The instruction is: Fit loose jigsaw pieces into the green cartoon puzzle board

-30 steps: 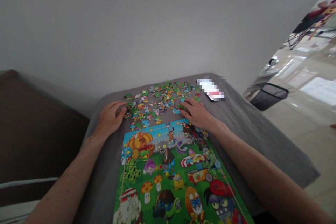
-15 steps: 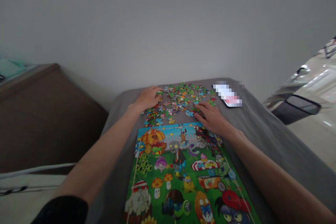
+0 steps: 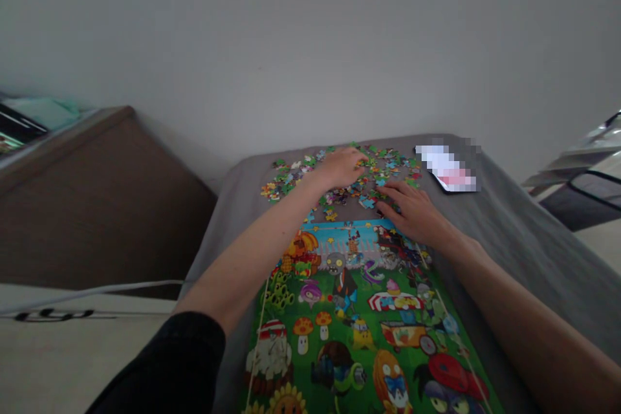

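Loose jigsaw puzzle pieces [image 3: 291,176] lie in a colourful spread at the far end of the grey-covered surface. Over the middle of the spread is my left hand [image 3: 342,167], its fingers curled down at the pieces; whether a piece is between the fingertips is hidden. My right hand [image 3: 408,208] rests at the right side of the spread, thumb and fingers apart, beside a light-blue piece [image 3: 367,202]. Nearer to me lies a cartoon-printed puzzle sheet [image 3: 359,301], with my left forearm crossing above its far left corner.
A phone [image 3: 449,169] with a lit, blurred screen lies right of the pieces on the grey cloth [image 3: 504,259]. Behind stands a plain wall [image 3: 310,45]. A brown wooden cabinet [image 3: 121,207] is at left, with a white cable [image 3: 121,286] running below it.
My left hand has moved right, from the left edge of the pieces to their middle. My right hand stays by the same pieces. The whole view has shifted slightly.
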A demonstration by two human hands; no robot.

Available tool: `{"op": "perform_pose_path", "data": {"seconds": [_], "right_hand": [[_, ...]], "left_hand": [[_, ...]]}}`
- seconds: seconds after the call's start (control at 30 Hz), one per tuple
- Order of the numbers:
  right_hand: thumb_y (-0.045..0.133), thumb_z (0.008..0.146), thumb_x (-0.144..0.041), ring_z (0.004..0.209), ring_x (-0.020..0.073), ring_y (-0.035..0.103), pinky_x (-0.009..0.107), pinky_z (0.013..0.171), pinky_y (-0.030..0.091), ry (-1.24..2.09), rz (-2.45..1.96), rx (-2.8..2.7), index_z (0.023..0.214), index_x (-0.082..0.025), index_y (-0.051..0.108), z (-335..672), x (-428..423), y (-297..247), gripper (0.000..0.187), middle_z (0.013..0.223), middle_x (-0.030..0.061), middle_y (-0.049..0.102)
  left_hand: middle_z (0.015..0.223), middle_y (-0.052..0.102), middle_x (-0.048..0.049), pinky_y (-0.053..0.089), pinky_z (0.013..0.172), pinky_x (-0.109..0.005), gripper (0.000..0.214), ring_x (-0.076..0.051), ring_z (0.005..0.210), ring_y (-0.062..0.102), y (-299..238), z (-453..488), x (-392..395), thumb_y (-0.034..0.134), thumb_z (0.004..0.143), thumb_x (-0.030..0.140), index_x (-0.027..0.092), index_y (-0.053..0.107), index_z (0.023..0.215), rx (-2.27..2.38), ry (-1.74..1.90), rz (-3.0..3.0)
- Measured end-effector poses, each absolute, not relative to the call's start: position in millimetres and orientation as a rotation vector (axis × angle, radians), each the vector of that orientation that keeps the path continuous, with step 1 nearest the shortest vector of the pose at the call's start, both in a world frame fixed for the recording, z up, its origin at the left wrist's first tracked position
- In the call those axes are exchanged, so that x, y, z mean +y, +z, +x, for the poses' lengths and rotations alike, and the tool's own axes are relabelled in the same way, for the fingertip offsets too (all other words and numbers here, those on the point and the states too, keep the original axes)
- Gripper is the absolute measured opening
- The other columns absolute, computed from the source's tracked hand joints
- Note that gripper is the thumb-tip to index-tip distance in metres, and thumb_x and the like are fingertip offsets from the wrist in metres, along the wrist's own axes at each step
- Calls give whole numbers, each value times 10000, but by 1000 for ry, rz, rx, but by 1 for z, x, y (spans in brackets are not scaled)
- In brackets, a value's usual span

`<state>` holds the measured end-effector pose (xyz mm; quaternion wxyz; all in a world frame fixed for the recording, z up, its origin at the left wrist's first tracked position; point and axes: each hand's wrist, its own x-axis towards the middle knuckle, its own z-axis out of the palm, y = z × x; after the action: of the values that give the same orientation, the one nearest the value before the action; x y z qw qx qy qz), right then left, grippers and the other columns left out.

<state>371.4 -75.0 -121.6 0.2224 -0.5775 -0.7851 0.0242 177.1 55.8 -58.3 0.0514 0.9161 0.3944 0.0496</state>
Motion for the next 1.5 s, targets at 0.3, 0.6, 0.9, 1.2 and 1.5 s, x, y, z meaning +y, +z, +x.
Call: {"op": "perform_pose_path", "data": {"seconds": [0.3, 0.6, 0.9, 1.2, 1.5], "right_hand": [[477, 1030, -353, 1261, 347, 614, 534, 1057, 486, 50, -1595, -2154, 1316, -189, 686, 371, -77, -111, 390, 1387, 166, 651], [523, 1025, -314, 1261, 322, 608, 513, 1087, 477, 22, -1591, -2122, 1289, -194, 677, 378, -74, -107, 329, 1332, 143, 683], [511, 1040, -297, 1310, 313, 578, 495, 1098, 472, 51, -1647, -2155, 1311, -200, 659, 376, -75, -99, 324, 1383, 140, 658], [525, 1032, -287, 1319, 309, 583, 498, 1111, 459, 110, -1667, -2149, 1320, -187, 662, 371, -75, -99, 335, 1391, 139, 661], [527, 1027, -285, 1312, 297, 581, 501, 1110, 456, 104, -1666, -2150, 1310, -198, 669, 372, -75, -102, 329, 1379, 136, 665]], "left_hand": [[1477, 581, -136, 365, 1174, -569, 413, -339, 1389, 493, -75, 194, 55, 413, 1068, 346, 191, 627, 1385, 1274, 165, 2786], [1551, 552, -76, 367, 1189, -539, 416, -304, 1435, 463, -81, 213, 64, 447, 1048, 311, 253, 606, 1428, 1271, 226, 2766], [1430, 648, -83, 388, 1198, -442, 475, -269, 1354, 555, -57, 85, 65, 419, 947, 283, 195, 658, 1348, 1480, 509, 2663], [1330, 678, -133, 488, 1117, -499, 476, -332, 1266, 620, -89, -29, 45, 426, 922, 372, 166, 660, 1282, 1886, 663, 2352], [1530, 563, -147, 388, 1179, -517, 561, -344, 1384, 531, -98, -18, 82, 386, 972, 398, 146, 558, 1443, 1831, 560, 2465]]}}
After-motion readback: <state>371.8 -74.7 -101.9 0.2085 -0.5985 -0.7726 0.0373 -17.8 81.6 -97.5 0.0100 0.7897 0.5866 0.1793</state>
